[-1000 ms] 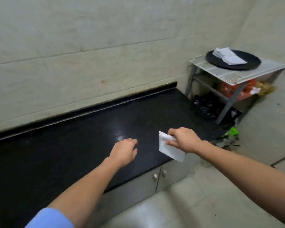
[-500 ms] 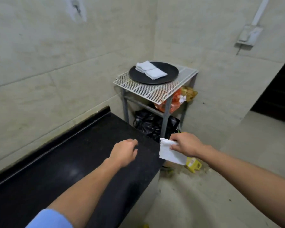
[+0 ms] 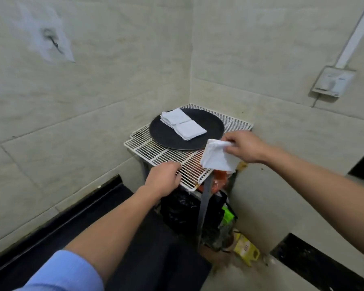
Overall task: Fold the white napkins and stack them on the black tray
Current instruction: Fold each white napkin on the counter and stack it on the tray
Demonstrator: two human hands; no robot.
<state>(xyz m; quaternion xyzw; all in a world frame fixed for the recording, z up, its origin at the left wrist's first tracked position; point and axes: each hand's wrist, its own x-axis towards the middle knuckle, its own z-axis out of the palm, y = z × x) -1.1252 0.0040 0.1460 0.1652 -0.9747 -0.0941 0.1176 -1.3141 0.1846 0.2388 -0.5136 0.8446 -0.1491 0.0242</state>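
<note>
A round black tray (image 3: 210, 127) sits on a white wire rack (image 3: 156, 153) in the room's corner. Two stacks of folded white napkins (image 3: 182, 123) lie side by side on the tray's left half. My right hand (image 3: 243, 146) pinches a folded white napkin (image 3: 216, 158) by its top corner; the napkin hangs over the rack's front right corner, just short of the tray. My left hand (image 3: 163, 180) hovers at the rack's near edge with loosely curled fingers and holds nothing.
A black countertop (image 3: 76, 234) runs along the left wall below my arms. Under the rack sit a black bag (image 3: 181, 208), orange packets (image 3: 219, 183) and a yellow packet (image 3: 245, 248) on the floor. A wall socket box (image 3: 332, 81) is at upper right.
The view has swung right and closed in on the rack. My right hand has carried the napkin up from the counter's edge to the tray's near rim; my left hand has followed.
</note>
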